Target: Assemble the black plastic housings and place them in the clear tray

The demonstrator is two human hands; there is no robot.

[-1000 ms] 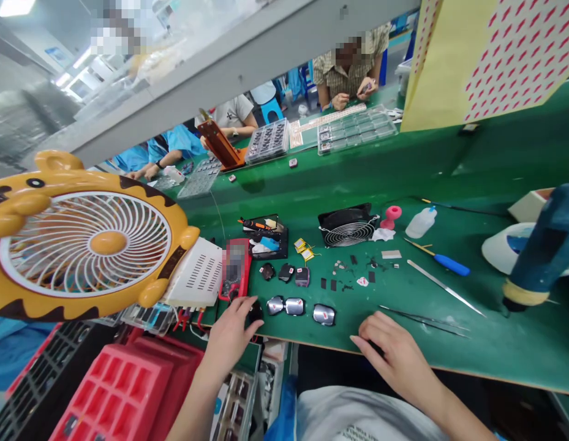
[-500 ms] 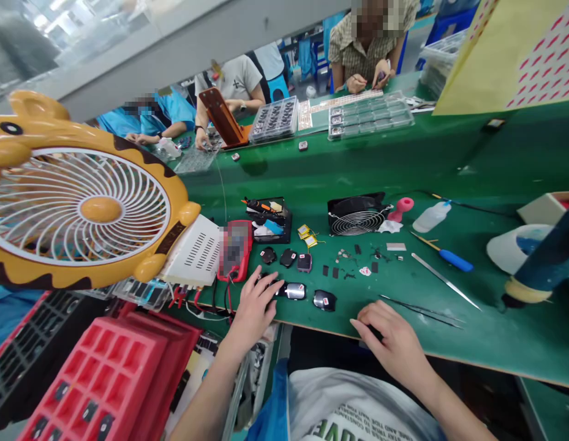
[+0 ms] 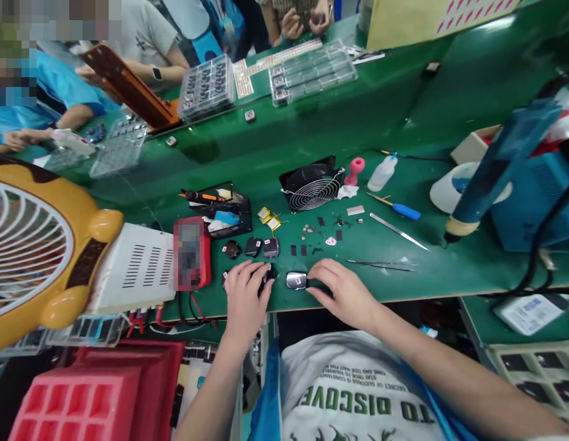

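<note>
My left hand (image 3: 247,288) is curved over a small dark watch-like case (image 3: 269,274), its thumb and index finger at the sides. Another dark case (image 3: 225,278) peeks out at that hand's outer edge, mostly hidden. My right hand (image 3: 343,294) has thumb and fingertips at the right end of a shiny black case with a white-and-red label (image 3: 296,280), which lies on the green bench. Behind my left hand stand a round dark case (image 3: 231,248), a black case (image 3: 253,247) and a purplish case (image 3: 271,247).
Yellow battery cells (image 3: 270,218), small black pads (image 3: 303,250) and scraps lie mid-bench. Tweezers (image 3: 383,265), a metal strip (image 3: 398,231) and a blue-handled tool (image 3: 406,211) lie right. A black fan (image 3: 312,185), red multimeter (image 3: 193,254) and hanging electric screwdriver (image 3: 490,171) surround them.
The view has turned to the right. My right hand has moved left to the labelled case. My left hand's fingers have bent around a case.
</note>
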